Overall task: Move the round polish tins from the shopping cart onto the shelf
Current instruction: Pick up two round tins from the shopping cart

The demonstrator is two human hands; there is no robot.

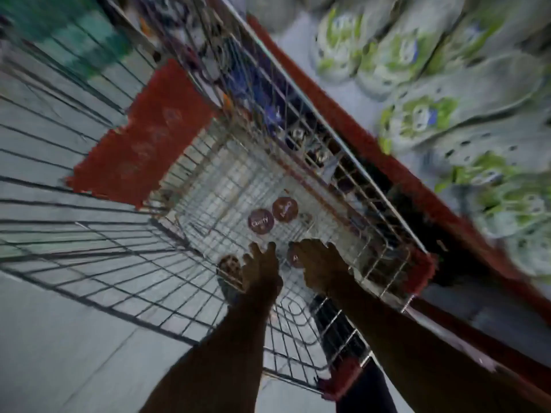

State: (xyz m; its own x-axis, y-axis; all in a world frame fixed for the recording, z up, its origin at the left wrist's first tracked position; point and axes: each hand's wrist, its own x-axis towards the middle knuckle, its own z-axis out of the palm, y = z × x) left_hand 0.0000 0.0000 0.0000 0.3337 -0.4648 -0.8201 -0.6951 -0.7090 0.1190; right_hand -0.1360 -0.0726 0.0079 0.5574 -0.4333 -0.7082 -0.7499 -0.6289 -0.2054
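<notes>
Head view looks down into a wire shopping cart (232, 180) that fills the middle of the frame; the whole picture is blurred. Both bare arms reach into the cart from the lower edge. The left hand (261, 269) is in the lower middle, with its fingers (256, 248) spread and released, holding nothing. The right hand (320, 263) is just to the right of it, with its back toward the camera; its fingers curl downward over a round tin (293, 259), of which only a small part shows at the left side of the hand. I cannot tell if the fingers already grasp this tin or only cover it.

Two more dark brown tins lie flat on the cart floor above the hands, touching or almost touching each other: one with white writing (261, 221) and one further up and to the right (285, 209). They are near the fingertips of both hands but apart from them. A fourth tin (229, 265) lies just beside the left hand, on its left side.

A red flap (149, 138) hangs at the cart's far end, in the left middle of the frame. Along the right side runs a red shelf edge (402, 174), and on the shelf (343, 93) above it lie white and green packs (417, 117). The cart's wire wall stands between the hands and the shelf.
</notes>
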